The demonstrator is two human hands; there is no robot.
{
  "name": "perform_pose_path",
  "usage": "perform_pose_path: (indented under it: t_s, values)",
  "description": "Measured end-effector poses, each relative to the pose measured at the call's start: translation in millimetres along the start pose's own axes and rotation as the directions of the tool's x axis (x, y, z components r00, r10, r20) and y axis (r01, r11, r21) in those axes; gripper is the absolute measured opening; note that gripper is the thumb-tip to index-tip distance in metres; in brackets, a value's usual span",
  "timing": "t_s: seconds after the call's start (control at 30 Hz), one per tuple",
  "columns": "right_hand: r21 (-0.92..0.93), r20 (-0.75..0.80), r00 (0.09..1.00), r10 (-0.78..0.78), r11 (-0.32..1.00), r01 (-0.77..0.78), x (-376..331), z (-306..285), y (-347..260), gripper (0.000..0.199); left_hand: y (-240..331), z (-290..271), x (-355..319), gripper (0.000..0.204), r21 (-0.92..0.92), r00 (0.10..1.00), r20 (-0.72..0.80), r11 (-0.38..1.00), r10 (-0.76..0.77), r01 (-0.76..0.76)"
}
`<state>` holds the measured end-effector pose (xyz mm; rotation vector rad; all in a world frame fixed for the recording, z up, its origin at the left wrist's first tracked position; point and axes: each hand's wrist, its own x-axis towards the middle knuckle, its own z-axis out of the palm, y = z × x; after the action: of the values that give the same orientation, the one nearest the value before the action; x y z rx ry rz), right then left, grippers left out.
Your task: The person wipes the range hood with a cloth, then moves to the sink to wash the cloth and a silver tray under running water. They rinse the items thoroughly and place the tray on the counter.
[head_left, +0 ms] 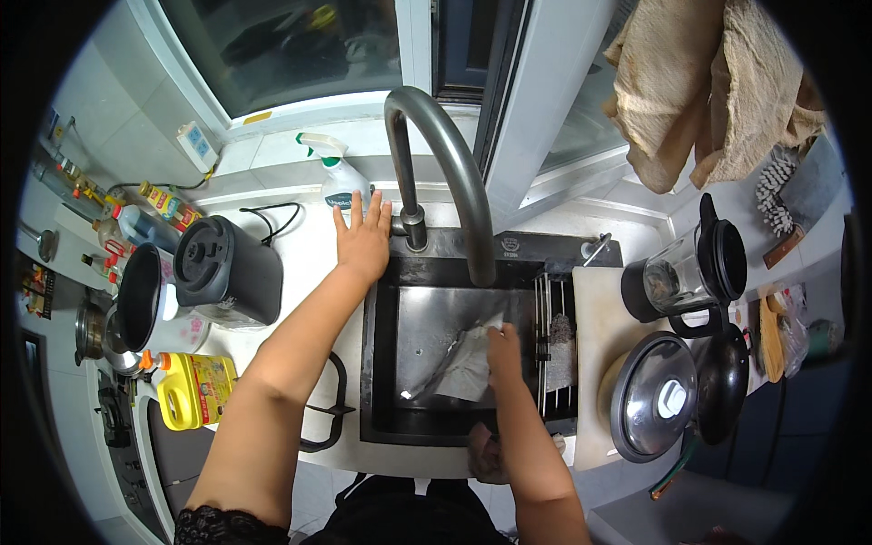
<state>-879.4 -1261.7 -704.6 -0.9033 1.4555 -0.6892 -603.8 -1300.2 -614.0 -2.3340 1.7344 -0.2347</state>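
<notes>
My left hand [363, 241] reaches to the back edge of the sink, beside the base of the dark curved faucet [459, 173]. Its fingers are stretched out and spread, with nothing held. Just beyond the fingertips stands a white spray bottle [338, 173] with a green trigger head. Down in the black sink [377, 363], my right hand [502, 352] is closed on the upper right part of a thin, pale grey-white cloth [466, 368]. The cloth hangs slantwise over the basin floor. Whether it touches the bottom I cannot tell.
A rack [543, 341] with a grey scrubber [563, 341] spans the sink's right side. Further right are a lidded pan [647, 391] and a blender [677, 277]. On the left stand a dark appliance [227, 272] and a yellow jug [193, 391]. Beige cloths [708, 91] hang overhead.
</notes>
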Motion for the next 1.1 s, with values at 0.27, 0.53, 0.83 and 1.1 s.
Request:
perform_pose_path:
  t_s: [0.27, 0.53, 0.83, 1.1]
  values:
    - [-0.05, 0.011, 1.0, -0.01, 0.999, 0.011, -11.9, 25.0, -25.9, 0.023, -5.8, 2.3, -9.5, 0.061, 0.099, 0.999, 0.019, 0.994, 0.04, -0.042]
    - [0.083, 0.079, 0.993, 0.089, 0.992, -0.096, -9.3, 23.4, -21.5, 0.025, 2.7, -0.5, -3.9, 0.051, 0.127, 0.999, 0.048, 0.992, -0.026, 0.02]
    - [-0.134, 0.263, 0.965, -0.003, 0.99, 0.039, -0.9, 11.5, -0.2, 0.025, 79.6, 45.3, -61.8, 0.056, -0.891, 0.999, 0.051, 0.452, 0.008, 0.042]
    - [-0.624, 0.564, 0.811, 0.155, 0.724, 0.295, 13.3, -18.7, -29.2, 0.028, 134.0, 120.4, -68.9, 0.091, -0.86, 0.857, 0.408, -0.183, 0.316, 0.476]
